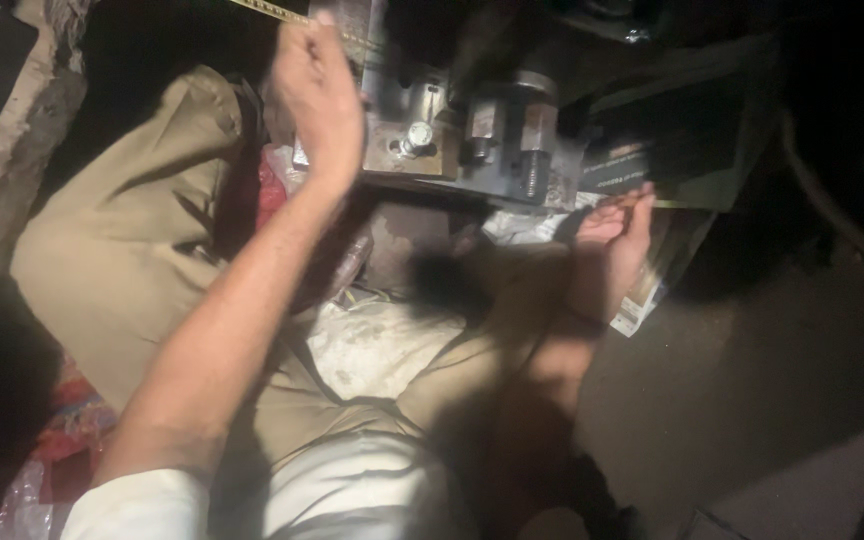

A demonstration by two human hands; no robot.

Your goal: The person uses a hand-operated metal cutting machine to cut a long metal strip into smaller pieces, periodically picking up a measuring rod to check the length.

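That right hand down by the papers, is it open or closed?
Open. The right hand lies palm up with its fingers stretched out and nothing in it, resting beside the printed papers below the grey metal machine.

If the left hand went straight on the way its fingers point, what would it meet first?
Probably the yellow strip at the top edge: the left hand points up toward it, beside the grey metal machine. Depth is unclear and the hand is blurred, so contact cannot be judged.
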